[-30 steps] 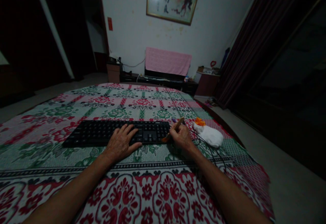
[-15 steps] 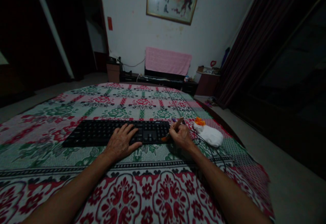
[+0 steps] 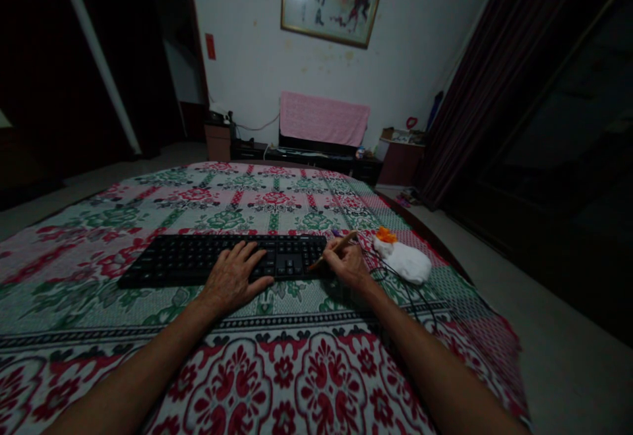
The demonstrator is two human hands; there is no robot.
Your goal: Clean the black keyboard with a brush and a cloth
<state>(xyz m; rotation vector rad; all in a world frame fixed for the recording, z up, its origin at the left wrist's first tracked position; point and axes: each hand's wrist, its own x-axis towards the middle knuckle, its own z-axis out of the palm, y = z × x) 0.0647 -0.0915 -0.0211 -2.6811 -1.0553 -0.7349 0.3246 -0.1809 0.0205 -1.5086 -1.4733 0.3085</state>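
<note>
The brush [image 3: 332, 250] now lies flatter than a second ago, its tip slid slightly toward 9 o'clock onto the 3 o'clock end of the keyboard [image 3: 188, 257], so the sweeping seems under way. The right hand [image 3: 346, 265] pinches the brush with fingers closed around the handle. The left hand [image 3: 232, 277] rests flat on the keys, fingers spread and relaxed. A white cloth [image 3: 408, 262] lies at 3 o'clock.

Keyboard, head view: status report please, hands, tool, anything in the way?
Left hand flat on black keyboard, open. Right hand pinching thin wooden tool, tip at keyboard's right end. White cloth and cable right of it, off the keys.
</note>
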